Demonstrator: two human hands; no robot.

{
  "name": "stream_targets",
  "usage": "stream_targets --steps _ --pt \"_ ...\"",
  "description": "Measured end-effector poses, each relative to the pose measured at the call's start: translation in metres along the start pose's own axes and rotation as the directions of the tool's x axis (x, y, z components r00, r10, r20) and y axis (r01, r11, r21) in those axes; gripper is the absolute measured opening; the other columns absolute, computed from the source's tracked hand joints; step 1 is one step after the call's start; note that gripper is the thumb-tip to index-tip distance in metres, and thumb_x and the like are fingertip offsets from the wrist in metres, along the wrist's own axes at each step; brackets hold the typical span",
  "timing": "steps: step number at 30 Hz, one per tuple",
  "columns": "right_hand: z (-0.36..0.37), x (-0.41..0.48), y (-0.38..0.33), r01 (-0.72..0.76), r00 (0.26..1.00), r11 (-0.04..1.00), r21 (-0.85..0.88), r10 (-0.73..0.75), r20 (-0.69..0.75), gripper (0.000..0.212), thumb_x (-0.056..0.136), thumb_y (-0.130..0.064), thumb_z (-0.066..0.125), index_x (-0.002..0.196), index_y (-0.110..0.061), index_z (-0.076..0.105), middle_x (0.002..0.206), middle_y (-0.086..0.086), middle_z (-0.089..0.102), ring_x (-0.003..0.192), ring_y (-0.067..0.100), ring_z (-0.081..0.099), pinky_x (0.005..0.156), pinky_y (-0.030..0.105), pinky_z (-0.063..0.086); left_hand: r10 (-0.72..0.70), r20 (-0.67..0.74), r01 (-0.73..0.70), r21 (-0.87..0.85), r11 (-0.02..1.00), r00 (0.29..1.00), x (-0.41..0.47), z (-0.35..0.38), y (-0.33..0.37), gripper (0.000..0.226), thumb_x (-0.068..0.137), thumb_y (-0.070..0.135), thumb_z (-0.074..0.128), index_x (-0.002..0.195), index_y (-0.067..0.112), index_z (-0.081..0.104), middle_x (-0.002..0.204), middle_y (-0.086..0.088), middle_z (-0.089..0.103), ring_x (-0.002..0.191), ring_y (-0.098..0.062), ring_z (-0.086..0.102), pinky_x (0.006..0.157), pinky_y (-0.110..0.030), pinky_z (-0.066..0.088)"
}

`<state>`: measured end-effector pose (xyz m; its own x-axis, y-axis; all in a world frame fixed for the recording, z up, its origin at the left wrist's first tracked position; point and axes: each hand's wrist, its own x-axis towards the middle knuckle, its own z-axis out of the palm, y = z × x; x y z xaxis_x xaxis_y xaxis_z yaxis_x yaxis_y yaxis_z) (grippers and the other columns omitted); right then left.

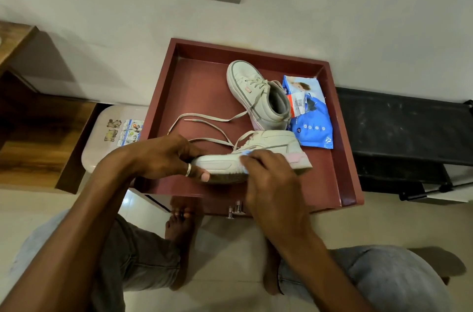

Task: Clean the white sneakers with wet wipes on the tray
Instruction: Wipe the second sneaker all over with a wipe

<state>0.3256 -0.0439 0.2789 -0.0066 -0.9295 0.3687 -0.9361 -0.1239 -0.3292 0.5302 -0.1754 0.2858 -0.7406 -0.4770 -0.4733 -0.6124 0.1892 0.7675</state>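
At the near edge of the red tray (pixel 194 96), the near sneaker (pixel 271 144) is gripped at the toe by the left hand (pixel 166 155). A blue wipe (pixel 245 153) is pressed to its side by the curled fingers of the right hand (pixel 268 176). Farther back the second sneaker (pixel 256 91) is stood upright, with a wipes pack (pixel 312 119) just right.

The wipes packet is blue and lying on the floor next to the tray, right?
Not quite. The wipes packet is blue, but the head view shows it lying inside the tray, beside the far sneaker, not on the floor.
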Motion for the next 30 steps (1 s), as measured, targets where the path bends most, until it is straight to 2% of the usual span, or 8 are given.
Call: stream_targets --steps 4,8,11,16,19,23,27,30 --pt "0.006 -0.003 -0.015 0.095 0.99 0.995 0.039 -0.098 0.097 0.033 0.083 0.006 0.059 0.113 -0.004 0.069 0.114 0.011 0.065 0.103 0.029 0.061 0.086 0.037 0.055 -0.006 0.022 0.005 0.04 0.999 1.0 0.0 -0.001 -0.002 0.046 0.085 0.04 0.071 0.129 0.03 0.067 0.115 0.016 0.073 0.11 -0.004 0.066 0.102 -0.036 0.052" --pt "-0.014 -0.004 0.042 -0.114 0.992 0.991 -0.07 0.118 0.047 0.027 0.078 0.004 0.072 0.104 -0.007 0.075 0.099 0.01 0.071 0.087 0.028 0.067 0.073 0.035 0.057 -0.013 0.037 0.013 -0.013 1.0 0.999 0.004 -0.002 -0.003 0.047 0.083 0.037 0.073 0.129 0.029 0.066 0.119 0.02 0.071 0.115 0.001 0.063 0.104 -0.028 0.049" --pt "-0.024 -0.004 0.061 -0.253 0.966 0.967 -0.025 0.252 -0.052 0.017 0.085 -0.006 0.074 0.102 -0.006 0.075 0.089 0.012 0.072 0.077 0.025 0.067 0.067 0.033 0.058 -0.022 0.046 0.022 -0.018 1.0 0.999 0.006 -0.002 -0.004 0.049 0.082 0.037 0.073 0.13 0.03 0.064 0.119 0.021 0.071 0.115 0.002 0.063 0.102 -0.023 0.05" --pt "-0.006 -0.01 0.018 -0.076 0.997 0.995 -0.069 0.078 0.02 0.023 0.084 -0.002 0.069 0.106 -0.007 0.073 0.098 0.009 0.069 0.087 0.026 0.063 0.073 0.035 0.056 -0.034 0.058 0.035 -0.012 0.999 0.998 0.007 -0.002 -0.003 0.044 0.079 0.038 0.076 0.122 0.037 0.066 0.112 0.025 0.072 0.108 0.005 0.065 0.089 -0.012 0.051" --pt "-0.008 -0.008 0.023 -0.106 0.994 0.994 -0.027 0.107 0.028 0.026 0.083 -0.005 0.073 0.109 -0.01 0.073 0.101 0.007 0.07 0.09 0.024 0.065 0.074 0.034 0.058 -0.048 0.012 0.048 0.03 0.998 0.999 0.015 0.0 0.006 0.046 0.076 0.064 0.071 0.115 0.041 0.067 0.112 0.02 0.072 0.103 0.003 0.066 0.092 -0.023 0.053" --pt "-0.009 -0.011 0.024 -0.113 0.993 0.994 -0.013 0.113 0.041 0.03 0.08 0.0 0.075 0.108 -0.011 0.073 0.102 0.006 0.068 0.088 0.022 0.064 0.075 0.031 0.056 -0.046 0.003 0.045 0.147 0.988 0.999 0.036 0.012 0.022 0.096 0.056 0.097 0.051 0.131 0.036 0.057 0.12 0.022 0.063 0.105 -0.002 0.062 0.09 -0.026 0.055" --pt "-0.009 -0.013 0.028 -0.121 0.992 0.992 0.027 0.12 0.037 0.029 0.08 0.001 0.075 0.108 -0.009 0.074 0.105 0.008 0.068 0.091 0.022 0.066 0.077 0.028 0.056 -0.074 0.067 0.059 0.202 0.978 0.995 0.044 0.016 0.025 0.099 0.059 0.094 0.055 0.138 0.034 0.052 0.122 0.022 0.062 0.107 -0.005 0.061 0.094 -0.032 0.055" --pt "-0.013 -0.013 0.042 -0.14 0.99 0.989 0.035 0.14 0.005 0.021 0.087 -0.002 0.069 0.106 -0.008 0.074 0.101 0.007 0.07 0.087 0.023 0.066 0.073 0.03 0.056 -0.06 0.064 0.047 0.197 0.979 0.996 0.038 0.014 0.028 0.082 0.069 0.083 0.064 0.134 0.034 0.056 0.12 0.02 0.065 0.106 -0.005 0.061 0.096 -0.037 0.054"
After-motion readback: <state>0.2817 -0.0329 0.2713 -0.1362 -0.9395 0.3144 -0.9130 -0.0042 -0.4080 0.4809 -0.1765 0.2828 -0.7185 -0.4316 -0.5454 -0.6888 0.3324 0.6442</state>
